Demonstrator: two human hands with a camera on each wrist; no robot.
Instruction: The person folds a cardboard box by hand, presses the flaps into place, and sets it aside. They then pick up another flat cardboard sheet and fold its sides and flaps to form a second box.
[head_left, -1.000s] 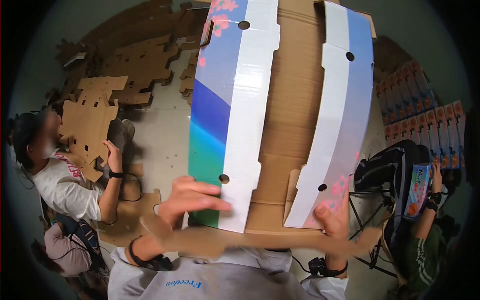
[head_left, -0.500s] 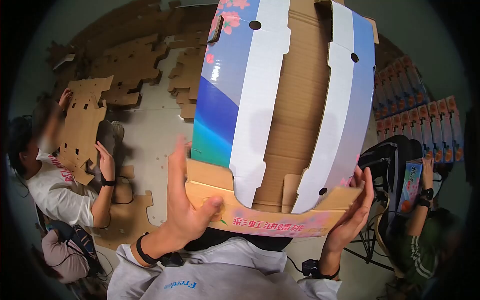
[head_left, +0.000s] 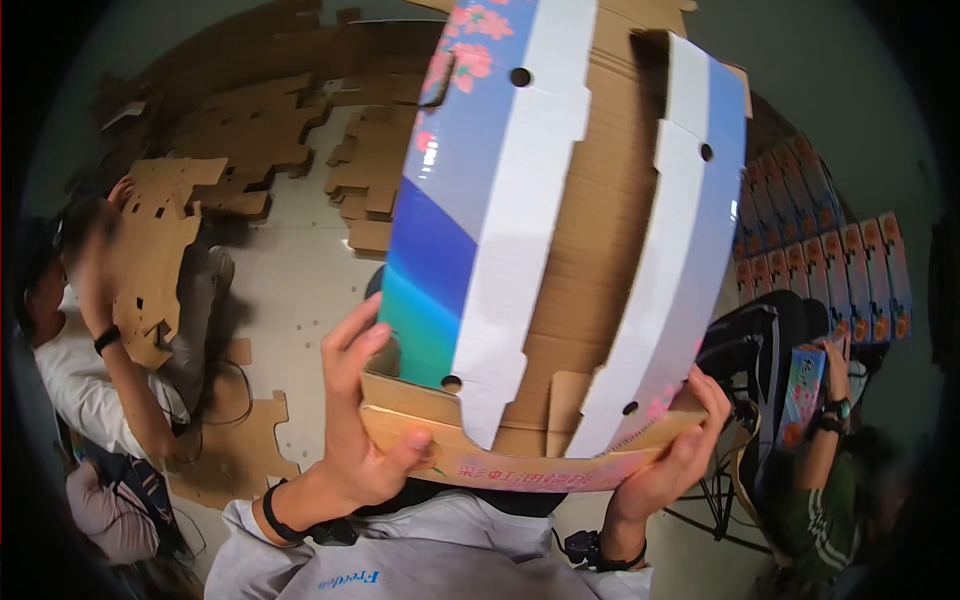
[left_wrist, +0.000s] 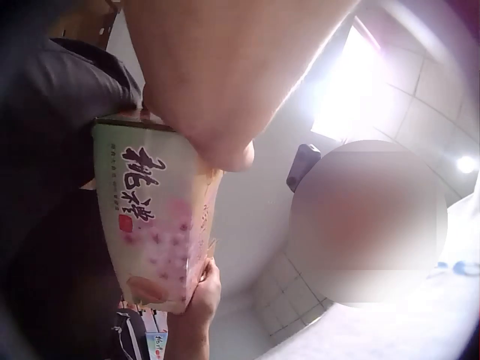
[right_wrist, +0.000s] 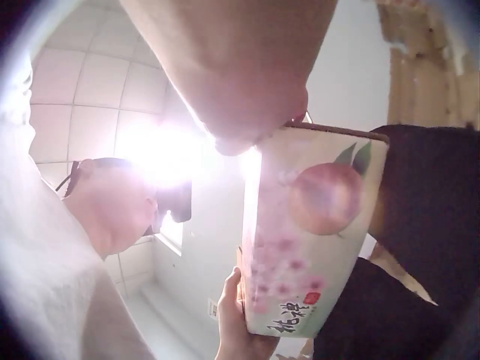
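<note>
A fruit carton (head_left: 430, 260) printed with pink blossoms and blue-green panels stretches away from my body, its brown inside showing between two white strips (head_left: 520, 200). The carton's pink and orange near end panel (head_left: 520, 472) stands upright, and the strips' near ends overlap it in the head view. My left hand (head_left: 350, 440) grips the left corner, thumb on the panel's outer face and fingers along the side. At the right corner my right hand (head_left: 665, 465) holds the panel likewise. Printed characters, blossoms and a peach (right_wrist: 327, 199) show on the carton's outside in the wrist views.
On the left a seated person handles a flat cardboard blank (head_left: 160, 240). Stacked brown blanks (head_left: 220, 130) lie on the floor behind. At the right are rows of printed cartons (head_left: 840, 270), a black bag (head_left: 750, 335) and another person with a printed box (head_left: 803, 385).
The near end panel has come up from low by my lap to stand against the carton's end. My left hand has gone from the side panel to the corner; both hands now grip the corners.
</note>
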